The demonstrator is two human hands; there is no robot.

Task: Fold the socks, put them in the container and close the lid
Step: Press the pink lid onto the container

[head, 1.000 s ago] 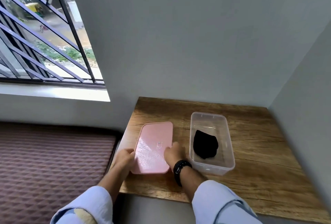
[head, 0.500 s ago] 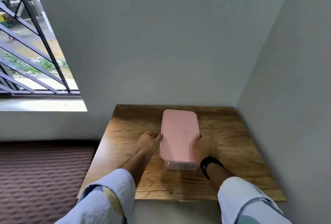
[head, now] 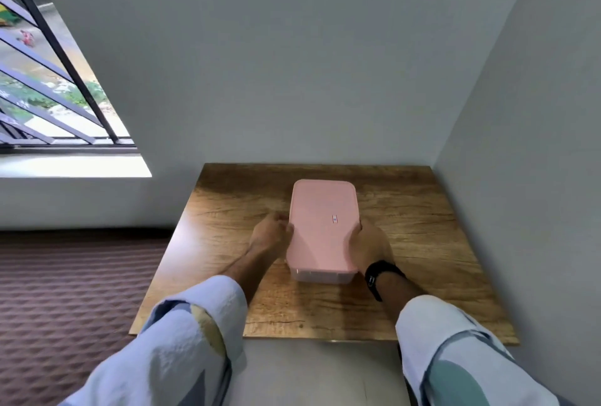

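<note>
A pink lid (head: 322,223) lies flat on top of the clear plastic container (head: 320,276), whose near wall shows below the lid's front edge. The socks inside are hidden by the lid. My left hand (head: 271,236) grips the lid's left edge with curled fingers. On the opposite side, my right hand (head: 369,244), with a black watch on the wrist, holds the right edge. The box stands in the middle of the wooden table (head: 227,217).
Grey walls close the table in at the back and on the right. A barred window (head: 48,87) is at the upper left. A brown patterned mattress (head: 65,292) lies left of the table.
The lid went from the table left of the open container onto the container, covering the black sock. Both hands now sit on its two long edges.
</note>
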